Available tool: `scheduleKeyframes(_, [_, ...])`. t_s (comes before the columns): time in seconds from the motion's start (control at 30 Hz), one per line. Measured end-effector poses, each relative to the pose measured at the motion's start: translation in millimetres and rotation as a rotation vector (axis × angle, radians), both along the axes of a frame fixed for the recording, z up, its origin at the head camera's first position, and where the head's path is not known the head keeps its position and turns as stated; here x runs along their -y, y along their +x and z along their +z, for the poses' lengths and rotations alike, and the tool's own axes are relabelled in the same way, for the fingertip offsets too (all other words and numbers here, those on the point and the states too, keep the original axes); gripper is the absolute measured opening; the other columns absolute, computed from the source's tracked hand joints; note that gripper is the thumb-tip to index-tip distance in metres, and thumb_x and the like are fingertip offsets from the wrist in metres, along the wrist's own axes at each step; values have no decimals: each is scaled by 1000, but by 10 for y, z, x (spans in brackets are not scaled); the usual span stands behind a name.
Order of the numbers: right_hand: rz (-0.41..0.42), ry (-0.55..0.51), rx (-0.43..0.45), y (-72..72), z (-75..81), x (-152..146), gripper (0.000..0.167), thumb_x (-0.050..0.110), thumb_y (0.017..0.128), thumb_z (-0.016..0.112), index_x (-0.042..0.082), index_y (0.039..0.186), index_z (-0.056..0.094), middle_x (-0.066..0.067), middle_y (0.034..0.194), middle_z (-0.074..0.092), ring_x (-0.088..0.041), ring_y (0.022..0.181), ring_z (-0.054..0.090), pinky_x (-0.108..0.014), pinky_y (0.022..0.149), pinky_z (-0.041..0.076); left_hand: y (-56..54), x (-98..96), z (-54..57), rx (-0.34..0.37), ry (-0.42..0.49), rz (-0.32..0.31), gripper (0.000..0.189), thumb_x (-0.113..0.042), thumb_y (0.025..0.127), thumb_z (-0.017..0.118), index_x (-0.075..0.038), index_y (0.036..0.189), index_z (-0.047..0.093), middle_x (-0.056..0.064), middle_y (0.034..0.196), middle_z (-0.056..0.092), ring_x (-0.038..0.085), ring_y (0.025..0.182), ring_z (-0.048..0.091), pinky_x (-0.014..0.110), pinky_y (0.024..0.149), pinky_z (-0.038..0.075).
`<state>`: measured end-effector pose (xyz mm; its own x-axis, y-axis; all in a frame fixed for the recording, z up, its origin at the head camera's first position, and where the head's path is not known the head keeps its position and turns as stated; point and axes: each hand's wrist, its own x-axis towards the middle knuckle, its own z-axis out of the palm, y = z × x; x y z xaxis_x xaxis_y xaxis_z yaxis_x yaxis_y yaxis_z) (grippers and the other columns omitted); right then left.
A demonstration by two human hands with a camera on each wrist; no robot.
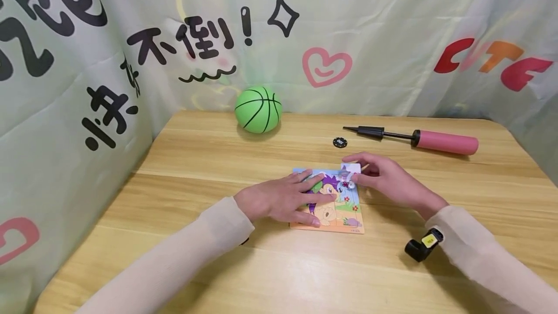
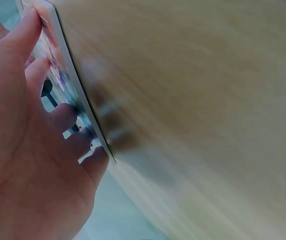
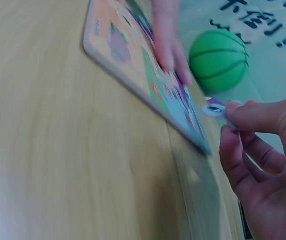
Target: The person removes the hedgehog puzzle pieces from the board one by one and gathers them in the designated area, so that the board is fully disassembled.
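The picture puzzle board (image 1: 348,213) lay near the middle of the wooden table (image 1: 196,164). The left hand (image 1: 285,200) rested on its left part, fingers spread wide. The right hand (image 1: 390,178) pinched a small puzzle piece (image 1: 350,170) between thumb and fingers at the board's far right corner; whether piece and board touched could not be told. Beyond the board lay a black chip (image 1: 340,142), with a pink-handled pump (image 1: 444,142) to the far right and a green ball (image 1: 258,110) to the far left.
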<state>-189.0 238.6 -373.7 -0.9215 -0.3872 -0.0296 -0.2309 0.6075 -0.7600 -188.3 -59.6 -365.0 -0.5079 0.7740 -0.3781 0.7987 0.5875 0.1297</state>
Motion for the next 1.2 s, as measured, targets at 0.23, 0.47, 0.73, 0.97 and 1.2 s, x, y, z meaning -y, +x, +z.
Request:
scheduleKeyframes(0.23, [-109,62,45,81,-13,-470,46,34,110,68,18,152,59,-14,135,68,-26,115,67,-25,85,56,10,1,-2,9,-17,15,72,-69,109,46,-51,172,17,0,186,-4,28,173,-8,45,140,5])
scheduleKeyframes(0.47, [-204,103,27,144,-108,-1133,50,28,109,70,7,151,56,1,118,71,-6,93,64,-28,68,57,9,8,10,28,-1,26,72,-68,109,47,-51,172,18,0,186,-4,27,172,-9,46,140,3])
scheduleKeyframes(0.73, [-251,181,-3,213,-176,-1639,47,25,109,70,0,147,57,11,103,72,2,83,61,-26,63,53,11,2,13,37,5,32,72,-68,109,48,-52,172,18,-1,186,-4,26,172,-10,46,140,3])
scheduleKeyframes(0.97, [-221,295,-110,211,-191,-1692,42,18,109,69,-4,144,63,-12,114,73,8,83,53,-20,65,46,12,-3,13,46,8,35,72,-68,109,49,-52,172,18,-1,186,-5,26,172,-10,46,140,2])
scheduleKeyframes(1.2, [-213,345,-208,199,-187,-1676,39,18,107,72,-3,140,68,-27,121,72,12,84,47,-20,66,41,10,-14,13,49,9,34,72,-67,109,49,-52,172,18,-1,186,-5,26,172,-10,47,140,3])
